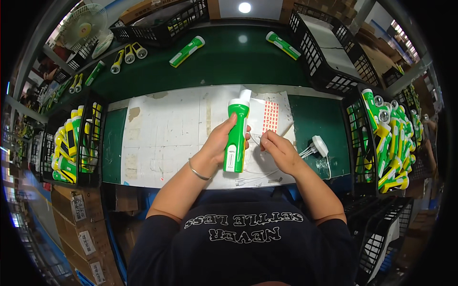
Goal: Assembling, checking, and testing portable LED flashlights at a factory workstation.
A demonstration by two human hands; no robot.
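Observation:
My left hand (218, 138) is wrapped round a green flashlight (235, 128) with a white head and a yellow edge, held upright over the white work sheet. A white piece (245, 94) stands up from its head. Just right of the flashlight, my right hand (280, 151) is closed, its thumb and finger pinched on a thin white cable (255, 138). The tip of that cable is hidden by the fingers. A sheet of red stickers (270, 117) lies beyond my right hand. To its right rests a white charger (318, 146) with several cables.
Black crates of green and yellow flashlights stand at the left (86, 178) and right (357, 171). Two green flashlights (187, 51) (283, 45) lie across the green belt. More crates (310, 52) line the back, and a fan (85, 28) stands far left.

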